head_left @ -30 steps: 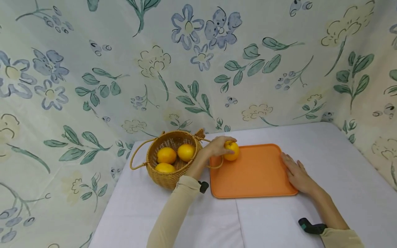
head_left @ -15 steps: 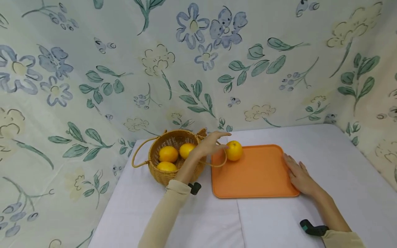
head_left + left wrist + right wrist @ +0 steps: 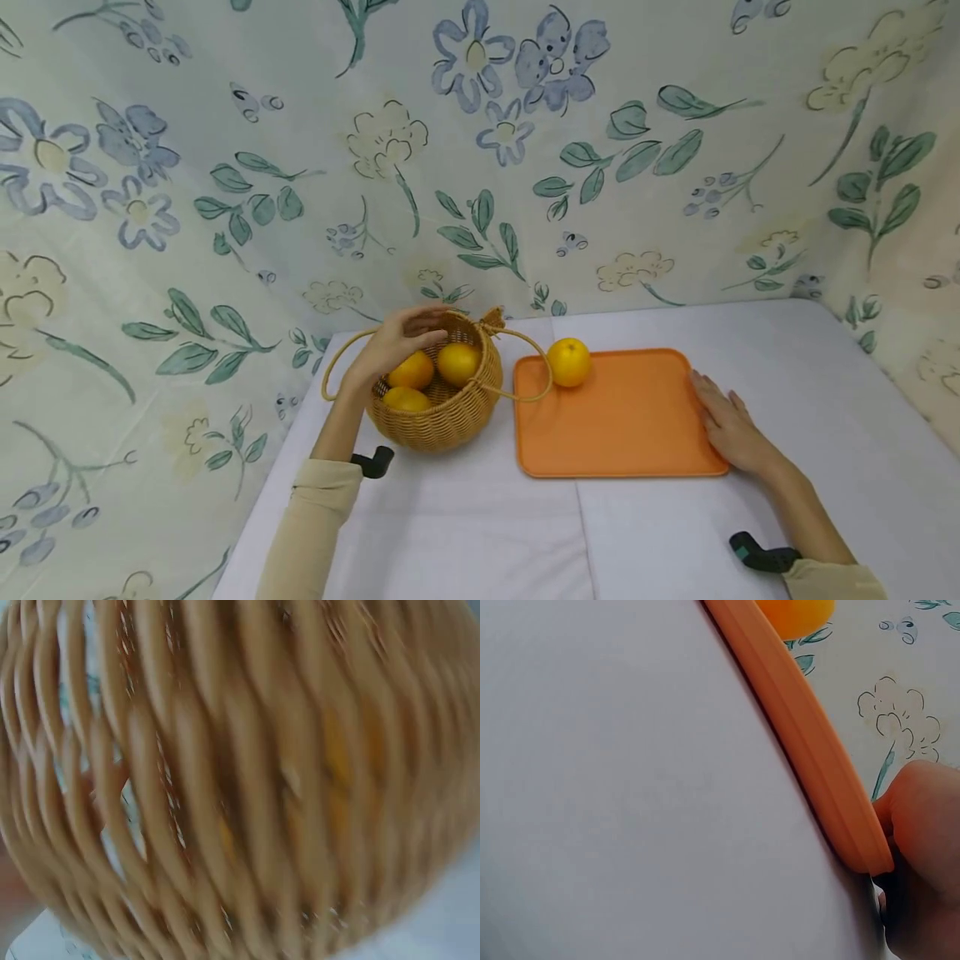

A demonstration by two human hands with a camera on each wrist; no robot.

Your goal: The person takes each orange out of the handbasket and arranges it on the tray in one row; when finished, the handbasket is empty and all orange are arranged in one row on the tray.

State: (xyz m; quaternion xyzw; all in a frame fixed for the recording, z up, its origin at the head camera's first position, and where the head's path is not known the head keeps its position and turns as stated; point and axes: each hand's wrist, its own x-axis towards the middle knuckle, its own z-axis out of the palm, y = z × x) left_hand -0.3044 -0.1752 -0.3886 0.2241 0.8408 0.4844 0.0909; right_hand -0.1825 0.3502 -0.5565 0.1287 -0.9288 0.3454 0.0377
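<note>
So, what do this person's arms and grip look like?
Long, plain beige fabric sleeves end short of the hands. Small, bent black devices sit near the cuffs; the right one shows a green patch. The left grip and right grip are ungloved hands.

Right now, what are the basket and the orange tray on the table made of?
The basket looks like wicker or rattan, maybe plastic imitation, with a slight sheen: its strands weave over and under each other. The tray is probably plastic, smooth and fairly matte: one even orange, with a rounded, moulded-looking rim, though painted metal is possible.
</note>
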